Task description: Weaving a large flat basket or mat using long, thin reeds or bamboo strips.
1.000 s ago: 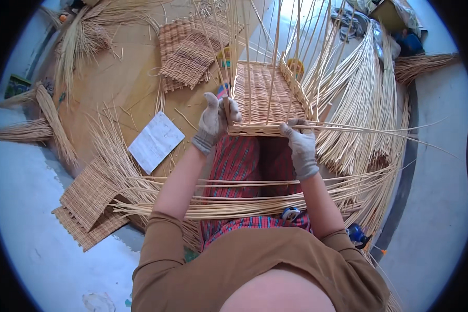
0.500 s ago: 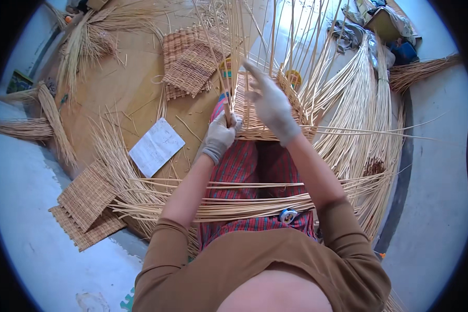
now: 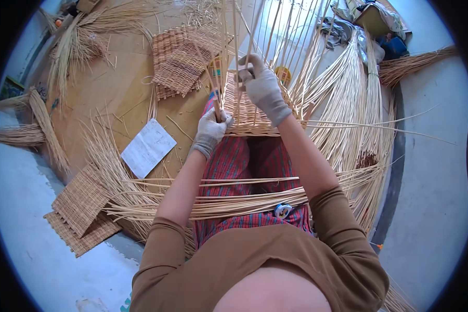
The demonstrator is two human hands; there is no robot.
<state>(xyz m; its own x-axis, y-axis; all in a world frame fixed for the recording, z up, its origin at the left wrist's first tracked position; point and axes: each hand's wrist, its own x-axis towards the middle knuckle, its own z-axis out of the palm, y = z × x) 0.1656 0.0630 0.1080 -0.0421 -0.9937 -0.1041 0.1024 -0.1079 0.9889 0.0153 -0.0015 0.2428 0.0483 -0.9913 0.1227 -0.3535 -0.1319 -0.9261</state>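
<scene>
A partly woven wicker basket rests at my knees, with long upright cane stakes rising from its edges. My left hand, in a pale work glove, is closed round a thick corner stick at the basket's near left corner. Above the woven base is my right hand, gloved too, its fingers curled round a thin cane stake on the left side. The fingertips are partly hidden among the stakes.
Loose canes lie across my lap with a small round tape measure. Woven panels and a white sheet lie to the left. A large cane bundle spreads on the right. More woven panels sit at lower left.
My right hand's fingers have gone from stretched out to curled round a stake. My left hand keeps its hold at the corner. The whole view has shifted slightly.
</scene>
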